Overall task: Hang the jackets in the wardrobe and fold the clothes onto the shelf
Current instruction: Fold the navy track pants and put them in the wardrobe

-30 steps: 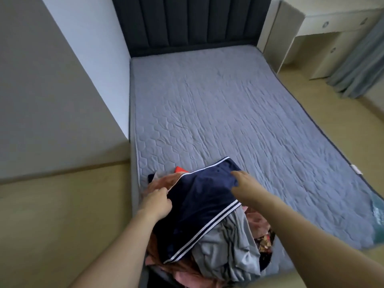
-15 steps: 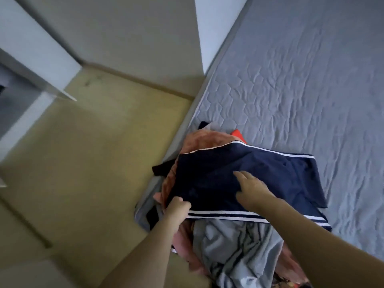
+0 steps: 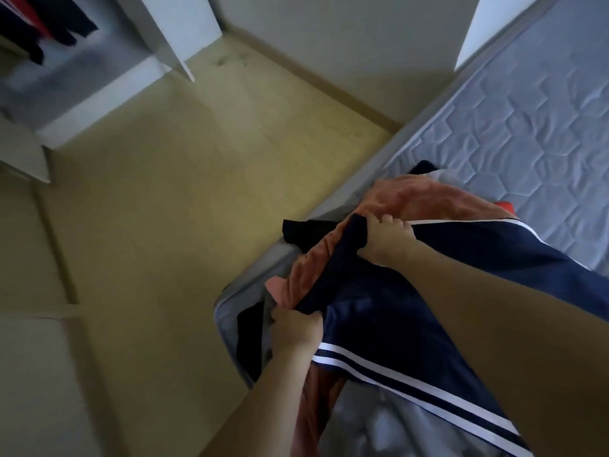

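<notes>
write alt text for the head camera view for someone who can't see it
Both hands grip one edge of a navy garment with white stripes, the left hand nearer and the right hand farther, atop a clothes pile at the corner of a grey mattress. Across the yellowish floor, an open wardrobe shows dark hanging clothes.

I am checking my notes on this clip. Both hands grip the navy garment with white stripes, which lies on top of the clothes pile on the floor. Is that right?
Not quite. The head view shows the left hand and right hand gripping the navy garment, but the clothes pile lies at the corner of the bed, not on the floor.
</notes>
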`<state>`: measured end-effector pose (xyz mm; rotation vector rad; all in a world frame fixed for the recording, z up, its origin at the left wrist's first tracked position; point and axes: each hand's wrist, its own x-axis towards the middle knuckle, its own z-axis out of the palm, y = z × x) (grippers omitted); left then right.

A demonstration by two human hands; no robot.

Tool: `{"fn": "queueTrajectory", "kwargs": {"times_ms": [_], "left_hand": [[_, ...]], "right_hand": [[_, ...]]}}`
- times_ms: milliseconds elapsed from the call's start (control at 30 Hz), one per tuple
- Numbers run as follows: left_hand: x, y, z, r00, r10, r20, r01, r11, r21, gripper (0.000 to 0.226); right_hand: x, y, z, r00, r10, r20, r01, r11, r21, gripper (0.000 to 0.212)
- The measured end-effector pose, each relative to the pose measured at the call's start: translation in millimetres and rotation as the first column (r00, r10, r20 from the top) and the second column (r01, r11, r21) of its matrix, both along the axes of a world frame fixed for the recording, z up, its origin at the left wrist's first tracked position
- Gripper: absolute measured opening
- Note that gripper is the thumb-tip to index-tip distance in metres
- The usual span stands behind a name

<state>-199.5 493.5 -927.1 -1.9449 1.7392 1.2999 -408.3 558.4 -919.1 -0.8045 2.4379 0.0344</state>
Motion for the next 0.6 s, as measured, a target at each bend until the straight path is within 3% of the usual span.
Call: {"fn": "queueTrajectory", "kwargs": {"times_ms": [67, 167, 233, 300, 400, 467, 533, 600], "left_hand": [[0, 4, 5, 0.996, -0.076, 0.042, 0.078, 0.995, -0.06, 0.069], [3, 10, 32, 0.995, -0.088, 0.038, 0.089, 0.995, -0.033, 0.052], [3, 16, 68, 0.995, -0.097, -0.034, 0.096, 0.995, -0.014, 0.04], [0, 19, 119, 0.97, -0.191, -0.15, 0.181, 0.98, -0.08, 0.025], [0, 21, 208, 0.801, -0.512, -0.311, 0.458, 0.858, -0.232, 0.017], [8, 25, 274, 0.592, -0.755, -0.282, 0.654, 0.655, -0.379, 0.016], [20, 35, 339, 0.41, -0.876, -0.254, 0.705, 0.481, -0.521, 0.025], [33, 47, 396, 0.366, -0.906, -0.214, 0.646, 0.413, -0.642, 0.034]], "right_hand": [[3, -13, 1, 0.997, -0.013, -0.071, 0.016, 0.999, 0.035, 0.06], [9, -18, 22, 1.0, 0.013, -0.02, -0.01, 0.994, 0.111, 0.04], [14, -6, 45, 0.996, 0.076, 0.049, -0.083, 0.982, 0.172, 0.047], [19, 13, 69, 0.989, 0.122, 0.082, -0.131, 0.985, 0.11, 0.062], [22, 39, 129, 0.938, 0.347, -0.015, -0.347, 0.937, -0.027, 0.099], [19, 41, 184, 0.817, 0.568, -0.098, -0.573, 0.819, -0.034, 0.103], [20, 40, 249, 0.689, 0.712, -0.135, -0.718, 0.696, 0.003, 0.081], [26, 49, 316, 0.596, 0.776, -0.208, -0.787, 0.615, 0.039, 0.05]]}}
